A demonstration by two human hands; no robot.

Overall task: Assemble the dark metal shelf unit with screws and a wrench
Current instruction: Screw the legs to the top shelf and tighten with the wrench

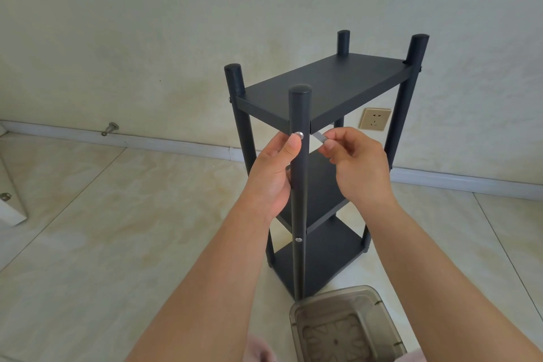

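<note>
The dark metal three-tier shelf unit (pixel 323 88) stands upright on the pale tiled floor (pixel 117 214), close to the wall. Both bare forearms reach up to its nearest post. The left hand (pixel 273 173) wraps that post just below the top shelf, fingers curled round it and the thumb tip lying against a round silver screw head (pixel 299 135). Right of the post, the right hand (pixel 358 161) pinches a small flat silver wrench (pixel 319 137) between thumb and fingers, its end angled toward the post. A translucent brown plastic box (pixel 346 329) sits by the unit's foot.
</note>
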